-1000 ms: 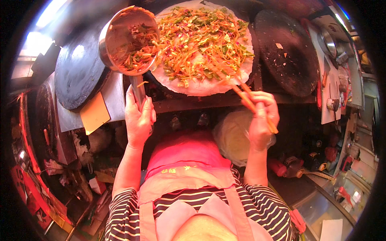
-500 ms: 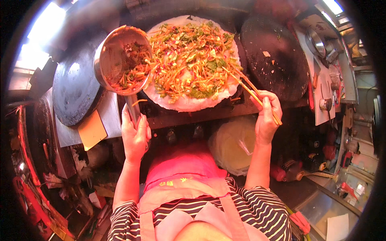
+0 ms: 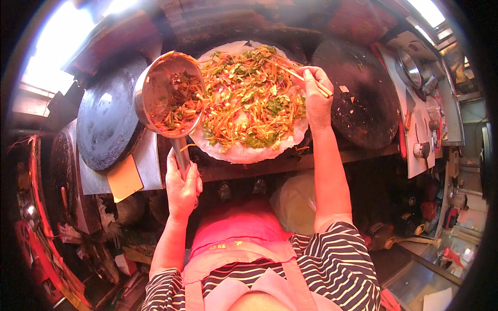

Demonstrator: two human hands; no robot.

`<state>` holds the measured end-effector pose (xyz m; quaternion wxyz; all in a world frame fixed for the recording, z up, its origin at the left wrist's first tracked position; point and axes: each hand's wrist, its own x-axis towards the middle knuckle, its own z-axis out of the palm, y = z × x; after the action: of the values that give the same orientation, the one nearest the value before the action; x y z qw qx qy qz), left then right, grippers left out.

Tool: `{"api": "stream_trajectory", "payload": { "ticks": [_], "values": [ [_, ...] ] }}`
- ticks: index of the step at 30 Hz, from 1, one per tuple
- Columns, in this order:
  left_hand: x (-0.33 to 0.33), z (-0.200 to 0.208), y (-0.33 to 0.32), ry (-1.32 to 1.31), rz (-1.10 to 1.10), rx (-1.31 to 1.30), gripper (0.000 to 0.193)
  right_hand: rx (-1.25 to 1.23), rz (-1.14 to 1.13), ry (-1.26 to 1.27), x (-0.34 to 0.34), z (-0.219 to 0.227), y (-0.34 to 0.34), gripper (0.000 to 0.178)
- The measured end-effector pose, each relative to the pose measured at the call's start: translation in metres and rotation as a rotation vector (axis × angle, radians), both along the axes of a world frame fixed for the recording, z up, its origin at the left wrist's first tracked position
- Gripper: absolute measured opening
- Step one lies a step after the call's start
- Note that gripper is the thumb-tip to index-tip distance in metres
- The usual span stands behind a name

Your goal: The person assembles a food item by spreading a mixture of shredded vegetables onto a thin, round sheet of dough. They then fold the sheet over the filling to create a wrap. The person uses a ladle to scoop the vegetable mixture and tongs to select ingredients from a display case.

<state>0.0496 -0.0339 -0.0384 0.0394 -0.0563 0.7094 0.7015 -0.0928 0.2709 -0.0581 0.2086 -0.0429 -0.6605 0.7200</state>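
My left hand (image 3: 182,186) is closed around the handle of a metal saucepan (image 3: 144,98), which is tipped so its opening faces the pancake. Shredded vegetables (image 3: 181,106) lie inside it. A large, thin, pale pancake (image 3: 228,151) rests on the middle round griddle, covered with a layer of orange, green and whitish shredded vegetables (image 3: 254,98). My right hand (image 3: 317,93) grips a pair of wooden chopsticks (image 3: 296,75), their tips in the vegetables at the pancake's far right part. The saucepan's rim overlaps the pancake's left edge in view.
Dark round griddles stand on both sides: the left griddle (image 3: 106,116) and the right griddle (image 3: 358,93), which has crumbs on it. A yellow card (image 3: 124,179) hangs at the left counter edge. On the right side board (image 3: 417,160) are a scraper, a brush and a metal bowl (image 3: 409,67).
My right hand and the chopsticks have moved away from me, from the pancake's near right edge to its far right part. The saucepan stays tipped at the left, in my left hand.
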Motion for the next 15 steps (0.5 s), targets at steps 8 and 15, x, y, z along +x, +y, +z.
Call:
{"api": "stream_trajectory", "payload": {
  "ticks": [8,15],
  "values": [
    [0.0,-0.001,-0.002,0.001,0.039,-0.014,0.037,-0.021,-0.062,-0.009,0.067,0.015,0.024,0.015],
    [-0.01,0.0,0.003,-0.027,0.013,-0.023,0.05,0.014,-0.043,-0.057,0.126,0.019,0.028,0.014]
  ]
}}
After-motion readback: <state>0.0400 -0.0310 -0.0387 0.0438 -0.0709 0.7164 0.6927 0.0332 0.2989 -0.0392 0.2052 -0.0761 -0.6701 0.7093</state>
